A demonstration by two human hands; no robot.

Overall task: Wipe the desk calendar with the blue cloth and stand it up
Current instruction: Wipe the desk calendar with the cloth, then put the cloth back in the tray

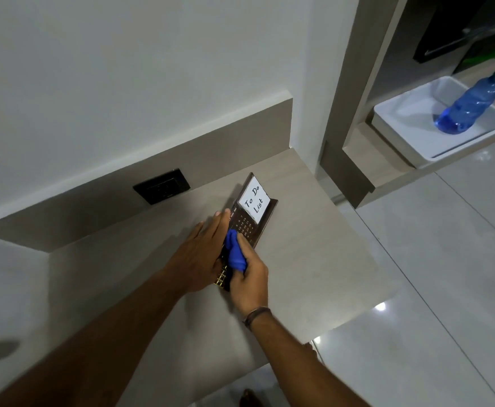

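Right hand (247, 277) grips blue cloth (235, 250) on desk calendar (247, 218) — left hand (202, 251) flat, fingers extended, steadying it

Beyond the left hand's fingertips (222, 214), the raised wall ledge (140, 171) and a black outlet (161, 185) block the way. The desk calendar (250, 212) fills the space ahead of the right hand's fingers (242, 239); bare desk (305, 259) lies open to their right.
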